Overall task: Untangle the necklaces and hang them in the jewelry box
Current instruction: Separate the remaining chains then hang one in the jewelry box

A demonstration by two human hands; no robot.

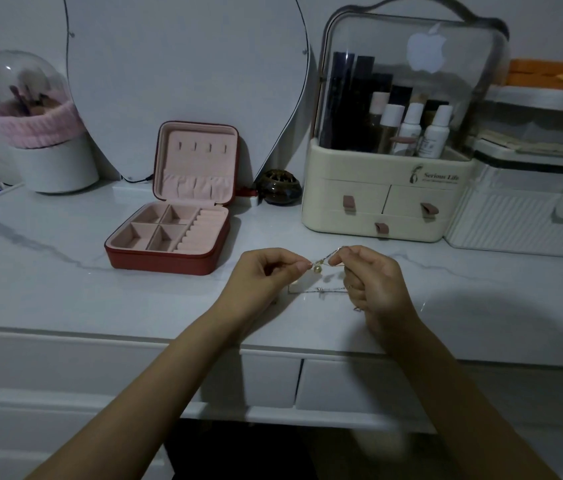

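Observation:
A thin tangled necklace chain with a small round gold bead (317, 268) hangs between my hands above the tabletop. My left hand (262, 278) pinches the chain just left of the bead. My right hand (370, 282) pinches it on the other side, and a loop of silvery chain (321, 290) sags below between the hands. The red jewelry box (169, 261) stands open to the left, its pink lid (200, 161) upright with a row of small hooks (203, 146) that hold nothing.
A cream cosmetics organiser (387, 202) with a clear dome stands behind my hands. To its right is a white ribbed case (515, 220). A dark round pot (280, 187), a heart-shaped mirror (186, 64) and a brush holder (55, 161) line the back. The table's front edge (134, 336) is near.

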